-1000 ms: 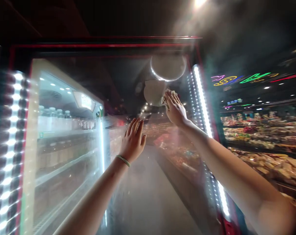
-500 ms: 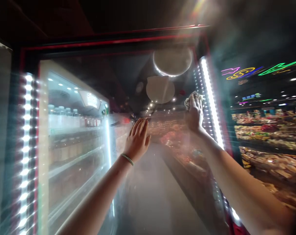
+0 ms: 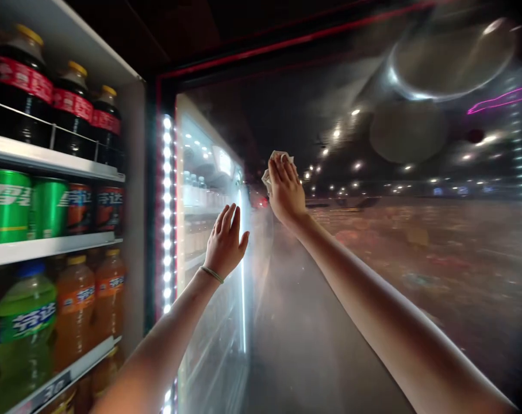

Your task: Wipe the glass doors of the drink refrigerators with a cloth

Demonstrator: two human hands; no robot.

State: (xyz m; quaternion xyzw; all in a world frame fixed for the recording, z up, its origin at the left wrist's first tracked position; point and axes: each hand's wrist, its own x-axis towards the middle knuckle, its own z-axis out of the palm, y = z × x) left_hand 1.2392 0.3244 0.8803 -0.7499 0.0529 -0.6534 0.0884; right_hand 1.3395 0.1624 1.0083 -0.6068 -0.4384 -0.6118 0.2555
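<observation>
In the head view, my right hand (image 3: 287, 192) presses a crumpled pale cloth (image 3: 269, 175) against the glass door (image 3: 313, 322), its fingers laid over the cloth. Lower and to the left, my left hand (image 3: 224, 241) rests against the same glass with fingers stretched out and thumb apart, holding nothing. A thin band (image 3: 211, 274) circles the left wrist. The pane looks hazy and mirrors lights and a lit fridge with bottles on its shelves.
Left of the door, fridge shelves (image 3: 49, 251) hold cola bottles (image 3: 73, 103), green cans (image 3: 49, 207) and orange drink bottles (image 3: 75, 305). A dark door frame with a red line (image 3: 252, 54) runs along the top. An LED strip (image 3: 167, 213) lines the frame's left side.
My view has swung left, bringing the stocked shelves into sight. My right hand has moved left across the glass with the cloth, nearer my left hand, which stays flat.
</observation>
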